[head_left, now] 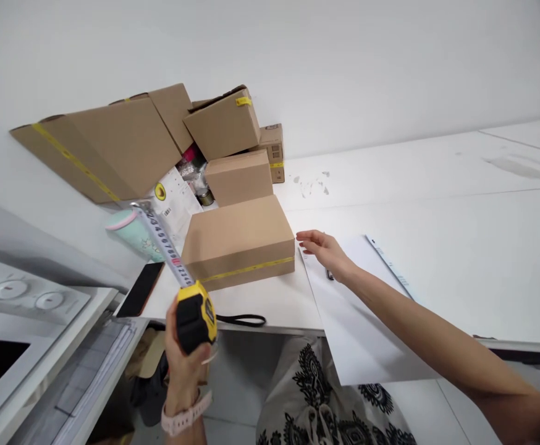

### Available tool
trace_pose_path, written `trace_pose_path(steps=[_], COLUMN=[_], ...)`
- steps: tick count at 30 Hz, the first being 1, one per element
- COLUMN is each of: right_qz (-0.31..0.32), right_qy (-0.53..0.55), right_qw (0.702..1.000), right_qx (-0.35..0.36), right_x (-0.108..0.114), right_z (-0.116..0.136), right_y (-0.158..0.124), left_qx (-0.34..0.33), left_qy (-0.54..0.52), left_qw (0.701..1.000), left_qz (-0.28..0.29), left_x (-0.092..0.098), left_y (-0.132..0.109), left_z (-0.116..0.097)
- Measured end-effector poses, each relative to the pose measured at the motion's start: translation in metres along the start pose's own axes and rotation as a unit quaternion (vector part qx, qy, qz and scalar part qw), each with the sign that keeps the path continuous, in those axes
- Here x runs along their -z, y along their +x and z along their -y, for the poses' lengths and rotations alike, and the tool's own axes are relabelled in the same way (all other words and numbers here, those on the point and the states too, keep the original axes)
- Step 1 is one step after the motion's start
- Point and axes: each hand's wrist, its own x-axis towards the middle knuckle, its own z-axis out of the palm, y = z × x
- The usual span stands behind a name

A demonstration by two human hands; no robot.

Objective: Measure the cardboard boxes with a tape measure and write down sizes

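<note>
The left hand (184, 364) is clenched around a yellow tape measure (196, 318) off the front edge of the tabletop (437, 204), its blade half hiding a teal cup (133, 235). The right hand (323, 250) lies open on a paper sheet (358, 334) beside the cardboard box (237, 241), partly covering an unidentifiable dark object (329, 275)

- Bright, even, diffuse light fills the scene; its source is out of frame.
- The white wall (344, 62) and the white counter (437, 259) are close to washed out, and palest along the counter's far edge.
- Shadows are soft and faint. A thin one lies under the front of the nearest cardboard box (240, 238), and the space below the counter's near edge is much dimmer.
- There is no hard glare, only a mild sheen on the counter's far right corner.
- The wide lens bends the counter's edges and stretches things towards the frame's sides.
- The top right corner darkens.
- The tape measure (196, 315) looks sharp; the forearm (506, 395) at the lower right corner is blurred and dark.
</note>
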Motion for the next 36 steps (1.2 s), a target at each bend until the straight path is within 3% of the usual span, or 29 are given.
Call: trace_pose_path(steps=[2, 6, 10, 14, 23, 29, 32, 36], right_qz=[0.008, 0.054, 0.069, 0.056, -0.035, -0.060, -0.049, -0.031], right_qy=[0.010, 0.052, 0.057, 0.026, 0.046, -0.025, -0.044, -0.044], right_qw=[0.999, 0.995, 0.996, 0.993, 0.998, 0.997, 0.997, 0.999], right_qx=[-0.047, -0.071, -0.001, 0.097, 0.006, 0.041, 0.031, -0.010], right_x=[-0.002, -0.009, -0.004, 0.006, 0.011, 0.033, 0.036, 0.033], right_z=[-0.009, -0.003, 0.032, 0.068, 0.053, 0.090, 0.090, 0.070], right_y=[-0.001, -0.011, -0.031, -0.053, -0.042, -0.038, -0.032, -0.018], left_qx=[-0.056, -0.075, -0.066, -0.101, -0.015, -0.020, -0.029, -0.036], left_qy=[-0.014, -0.068, -0.087, -0.135, -0.165, -0.157, -0.137, -0.104], left_qw=[0.998, 0.995, 0.994, 0.985, 0.985, 0.982, 0.987, 0.994], left_qz=[-0.034, -0.021, -0.017, -0.022, 0.051, 0.102, 0.078, 0.012], left_x=[0.002, -0.003, -0.006, -0.013, -0.064, -0.078, -0.082, -0.088], left_y=[0.022, 0.052, 0.051, 0.045, 0.064, 0.068, 0.073, 0.072], left_z=[-0.002, -0.010, -0.034, -0.066, -0.100, -0.154, -0.154, -0.138])
